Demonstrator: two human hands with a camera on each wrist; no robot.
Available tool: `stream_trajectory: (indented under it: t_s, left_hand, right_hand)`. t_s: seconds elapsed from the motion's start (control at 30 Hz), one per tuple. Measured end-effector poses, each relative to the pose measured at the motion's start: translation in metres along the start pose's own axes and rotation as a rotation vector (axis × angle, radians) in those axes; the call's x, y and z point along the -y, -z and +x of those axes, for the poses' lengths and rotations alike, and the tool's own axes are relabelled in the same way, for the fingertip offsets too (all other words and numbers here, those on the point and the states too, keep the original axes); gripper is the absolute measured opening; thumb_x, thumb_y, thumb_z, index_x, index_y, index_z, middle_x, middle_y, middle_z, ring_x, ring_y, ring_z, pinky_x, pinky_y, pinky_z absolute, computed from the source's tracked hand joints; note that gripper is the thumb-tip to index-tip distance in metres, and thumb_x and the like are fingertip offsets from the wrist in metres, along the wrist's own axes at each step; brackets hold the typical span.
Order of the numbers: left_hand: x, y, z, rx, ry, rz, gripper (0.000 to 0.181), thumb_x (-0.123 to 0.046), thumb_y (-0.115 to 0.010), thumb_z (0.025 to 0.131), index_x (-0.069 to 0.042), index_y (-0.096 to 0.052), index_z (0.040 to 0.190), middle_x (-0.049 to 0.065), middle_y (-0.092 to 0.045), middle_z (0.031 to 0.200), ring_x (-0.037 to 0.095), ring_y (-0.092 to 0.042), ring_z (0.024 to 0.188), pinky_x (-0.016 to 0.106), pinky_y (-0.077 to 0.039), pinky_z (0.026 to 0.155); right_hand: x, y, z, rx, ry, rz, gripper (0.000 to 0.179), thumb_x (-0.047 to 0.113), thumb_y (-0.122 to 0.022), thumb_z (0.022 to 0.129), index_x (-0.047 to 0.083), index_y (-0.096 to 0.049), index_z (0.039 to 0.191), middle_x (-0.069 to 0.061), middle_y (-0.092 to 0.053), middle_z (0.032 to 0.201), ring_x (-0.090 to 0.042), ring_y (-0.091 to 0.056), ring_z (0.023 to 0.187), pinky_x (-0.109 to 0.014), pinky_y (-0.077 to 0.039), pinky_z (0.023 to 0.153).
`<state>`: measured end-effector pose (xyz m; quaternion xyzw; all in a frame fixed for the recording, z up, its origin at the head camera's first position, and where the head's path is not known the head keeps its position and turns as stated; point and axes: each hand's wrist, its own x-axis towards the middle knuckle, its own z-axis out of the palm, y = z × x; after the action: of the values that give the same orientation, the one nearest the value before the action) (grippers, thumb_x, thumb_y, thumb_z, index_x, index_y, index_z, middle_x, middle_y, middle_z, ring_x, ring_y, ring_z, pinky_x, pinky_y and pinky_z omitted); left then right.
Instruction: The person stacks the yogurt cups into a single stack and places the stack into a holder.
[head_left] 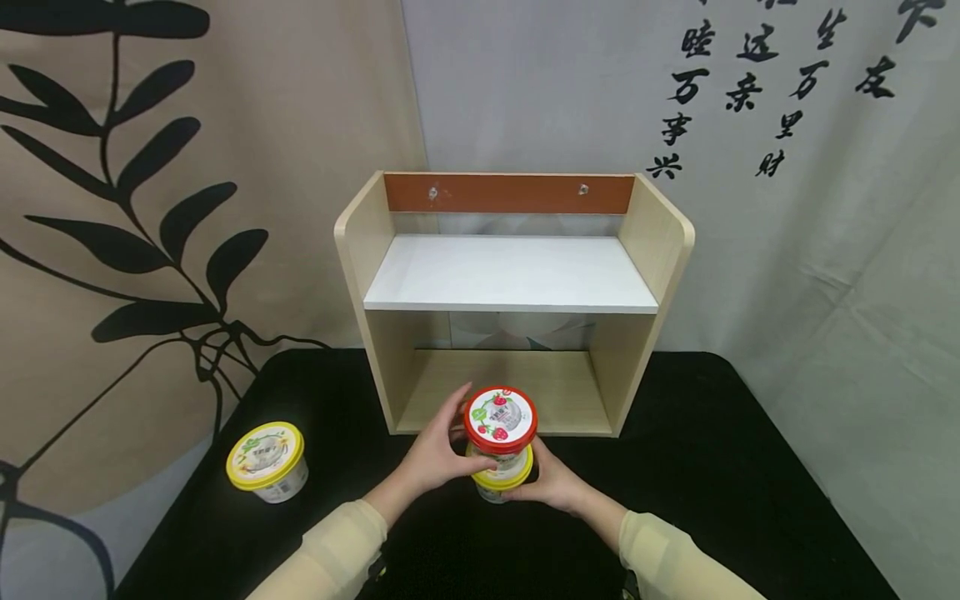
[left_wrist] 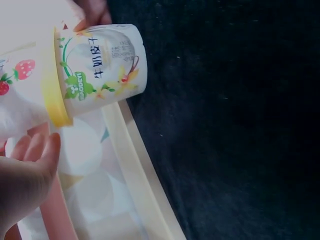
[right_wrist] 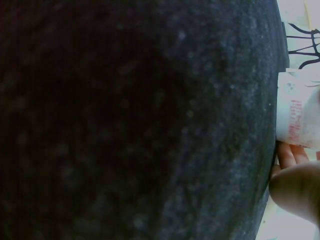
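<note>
At six o'clock from the shelf unit [head_left: 510, 271], my left hand [head_left: 435, 454] is gripping the red-lidded tub [head_left: 501, 419] over the yellow-lidded tub [head_left: 507, 482] my right hand [head_left: 553, 483] is holding, ideally centring both

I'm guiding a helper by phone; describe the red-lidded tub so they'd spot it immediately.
Find the two-level shelf on the black table. Just in front of it, the person's left grip holds the red-lidded tub directly above a yellow-lidded tub. Its red lid sets it apart; that tub and the leftmost tub both have yellow lids.
</note>
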<state>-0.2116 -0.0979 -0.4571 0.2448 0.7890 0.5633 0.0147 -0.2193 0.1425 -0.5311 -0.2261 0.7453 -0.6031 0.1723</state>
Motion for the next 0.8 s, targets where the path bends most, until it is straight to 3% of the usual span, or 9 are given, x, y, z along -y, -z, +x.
stream_trajectory:
  t_s: [0.2,0.67,0.8]
  left_hand:
    - [0.008,0.011,-0.013,-0.019,0.006,0.009,0.103,-0.016,-0.087,0.073,-0.004,-0.024,0.155,0.016,-0.049,0.144,0.034,-0.053,0.125,0.049,-0.048,0.101]
    - [0.04,0.04,-0.042,-0.121,0.034,0.078,0.083,-0.02,-0.085,0.077,-0.01,-0.041,0.147,0.007,-0.063,0.129,0.031,-0.058,0.118,0.056,-0.047,0.099]
    - [0.047,0.053,-0.049,-0.113,0.027,0.087,0.08,-0.019,-0.084,0.079,-0.008,-0.042,0.146,0.007,-0.065,0.127,0.033,-0.059,0.117,0.058,-0.047,0.097]
  right_hand:
    - [0.002,-0.001,-0.001,0.003,0.007,0.007,0.095,0.006,-0.08,0.08,0.01,-0.019,0.153,-0.018,-0.041,0.148,-0.041,-0.039,0.135,-0.064,-0.025,0.111]
    - [0.001,-0.001,-0.001,0.004,0.009,-0.002,0.095,0.005,-0.079,0.079,0.01,-0.02,0.153,-0.018,-0.04,0.148,-0.042,-0.037,0.136,-0.066,-0.023,0.111]
    - [0.001,-0.002,-0.002,0.001,0.001,0.0,0.094,0.005,-0.08,0.079,0.009,-0.021,0.153,-0.018,-0.041,0.147,-0.042,-0.037,0.136,-0.066,-0.022,0.111]
